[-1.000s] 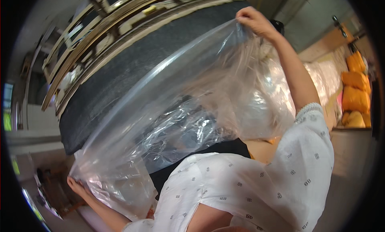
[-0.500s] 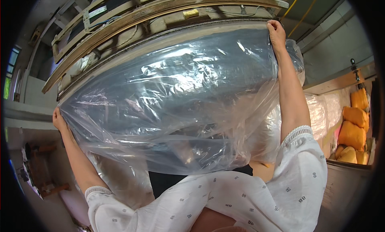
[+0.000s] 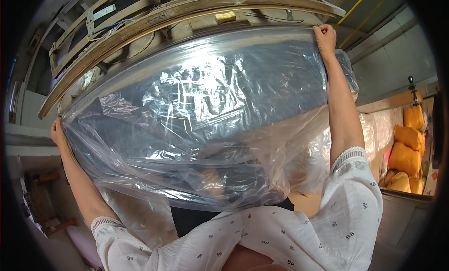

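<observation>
My right hand (image 3: 324,37) is up high at the far right, fingers clenched around the upper right corner of a big clear plastic bag (image 3: 196,126). My left hand (image 3: 58,130) is lower and out at the left, pinching the bag's opposite corner between fingers and palm. Both arms are stretched wide, and I judge that is what keeps the top edge of the bag taut enough to run in one line from hand to hand instead of sagging shut.

The bag hangs in front of me as a wide, wrinkled sheet, its lower part bunching in loose folds just above my chest. Through the film I see a dark grey slab (image 3: 224,84) lying along the front edge of the wooden bench (image 3: 187,16); the plastic is spread over its face, and its top edge lies close under the bench's front rim. Whether the film touches the slab all along I cannot tell, as the glare and creases hide the contact. My right hand sits at the bench's right corner and my left near its left end, so the spread of my arms matches the slab's length.

My white patterned sleeves (image 3: 346,210) fill the bottom of the view. Off to the right, well apart from the bench, orange sacks (image 3: 407,149) are stacked against a wall, with more clear plastic (image 3: 322,149) draped between them and me.
</observation>
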The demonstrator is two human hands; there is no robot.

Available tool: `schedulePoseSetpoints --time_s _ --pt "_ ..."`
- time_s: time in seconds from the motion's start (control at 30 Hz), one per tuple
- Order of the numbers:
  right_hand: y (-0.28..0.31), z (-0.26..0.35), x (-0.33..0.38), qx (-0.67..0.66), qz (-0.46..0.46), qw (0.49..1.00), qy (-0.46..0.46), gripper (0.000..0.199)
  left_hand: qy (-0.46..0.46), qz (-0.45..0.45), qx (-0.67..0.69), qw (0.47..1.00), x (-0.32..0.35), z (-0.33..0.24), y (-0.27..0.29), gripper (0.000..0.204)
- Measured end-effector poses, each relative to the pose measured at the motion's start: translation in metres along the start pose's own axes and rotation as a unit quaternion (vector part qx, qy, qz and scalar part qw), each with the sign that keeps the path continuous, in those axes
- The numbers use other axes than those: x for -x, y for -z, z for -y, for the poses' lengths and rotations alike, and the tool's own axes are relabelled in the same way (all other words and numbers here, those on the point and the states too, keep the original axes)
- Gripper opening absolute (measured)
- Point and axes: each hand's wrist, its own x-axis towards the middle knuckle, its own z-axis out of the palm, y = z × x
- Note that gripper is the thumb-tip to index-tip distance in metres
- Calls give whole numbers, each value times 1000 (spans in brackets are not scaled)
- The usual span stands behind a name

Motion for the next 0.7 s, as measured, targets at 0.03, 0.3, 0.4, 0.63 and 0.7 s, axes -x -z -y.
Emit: schedulePoseSetpoints --time_s 0.03,0.3,0.4,0.63,0.7 --pt "0 -1 -1 23 -11 1000 -16 31 3 -12 -35 999 -2 2 -1 33" --pt "-5 -10 -9 -16 -48 997 -61 37 -12 -50 -80 996 -26 34 21 41" --pt "0 -15 -11 -39 -46 996 -60 34 6 -55 -82 995 -17 23 8 39" --pt "0 -26 -16 43 -26 999 -15 49 -29 -11 -132 991 -34 35 24 43" --pt "4 -3 -6 142 62 988 -15 56 -84 6 -224 971 -10 28 5 42"
